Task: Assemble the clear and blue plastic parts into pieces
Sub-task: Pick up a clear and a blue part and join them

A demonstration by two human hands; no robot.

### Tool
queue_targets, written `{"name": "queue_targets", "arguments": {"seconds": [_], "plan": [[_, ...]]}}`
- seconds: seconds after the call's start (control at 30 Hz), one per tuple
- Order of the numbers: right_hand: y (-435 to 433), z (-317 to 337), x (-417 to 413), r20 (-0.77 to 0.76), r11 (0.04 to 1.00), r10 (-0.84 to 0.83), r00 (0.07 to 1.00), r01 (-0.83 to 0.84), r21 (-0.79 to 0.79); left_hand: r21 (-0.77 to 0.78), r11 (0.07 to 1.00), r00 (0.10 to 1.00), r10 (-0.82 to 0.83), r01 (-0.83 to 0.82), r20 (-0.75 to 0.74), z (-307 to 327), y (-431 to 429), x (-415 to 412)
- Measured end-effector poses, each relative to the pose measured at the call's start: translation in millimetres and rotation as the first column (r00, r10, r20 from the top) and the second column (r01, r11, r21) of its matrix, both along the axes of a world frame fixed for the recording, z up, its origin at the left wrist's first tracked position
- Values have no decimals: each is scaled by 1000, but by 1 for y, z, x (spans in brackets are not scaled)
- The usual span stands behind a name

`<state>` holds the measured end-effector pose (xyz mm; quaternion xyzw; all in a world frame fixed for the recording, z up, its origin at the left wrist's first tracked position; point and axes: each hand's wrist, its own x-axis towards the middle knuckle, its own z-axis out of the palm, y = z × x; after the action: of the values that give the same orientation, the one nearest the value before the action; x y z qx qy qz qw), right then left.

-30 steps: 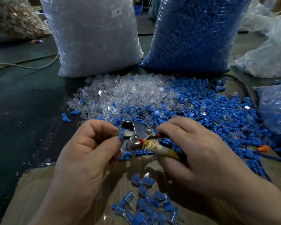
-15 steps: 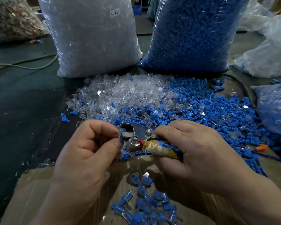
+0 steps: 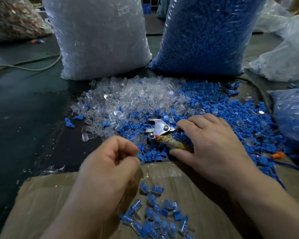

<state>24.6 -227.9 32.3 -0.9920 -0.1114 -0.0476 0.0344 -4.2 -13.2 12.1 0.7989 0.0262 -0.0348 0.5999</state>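
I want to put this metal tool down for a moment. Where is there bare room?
The dark tabletop left of the clear parts, this side of the cable, is bare but for small scraps. The cardboard is free at its left. Crowded: blue parts around the metal tool and rightward, assembled pieces mid-cardboard.

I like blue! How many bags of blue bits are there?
2. One tall blue bag stands behind the loose pile, right of the clear bag; a second blue bag sits at the right edge, partly cut off. More may be out of view.
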Motion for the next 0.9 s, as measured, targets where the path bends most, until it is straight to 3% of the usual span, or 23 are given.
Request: {"name": "queue_targets", "arguments": {"seconds": [0.1,0.2,0.27,0.4,0.6,0.8,0.87,0.9], "plan": [[0,0,1,-61,1000,-8,998,6,-22,68,998,1000,12,-13,16,-1,-5,-2],[4,3,-7,59,998,10,998,-13,59,101,993,997,53,-58,58,-2,-5,-2],[16,7,-17,170,985,91,981,-114,132,117,992,995,45,-55,89,-4,-7,-3],[31,4,-27,168,929,312,935,-337,153,163,986,982,-12,-19,188,-1,-10,-7],[30,4,-27,190,917,300,935,-338,212,102,995,967,-4,-23,255,12,-10,-11],[37,9,-31,257,859,374,891,-437,266,68,992,985,-117,109,127,14,0,-6],[40,10,-34,167,836,303,938,-346,426,20,989,973,-150,149,177,12,1,-6],[41,12,-37,34,785,260,965,-232,574,34,983,957,-184,181,223,11,1,-6]]}}
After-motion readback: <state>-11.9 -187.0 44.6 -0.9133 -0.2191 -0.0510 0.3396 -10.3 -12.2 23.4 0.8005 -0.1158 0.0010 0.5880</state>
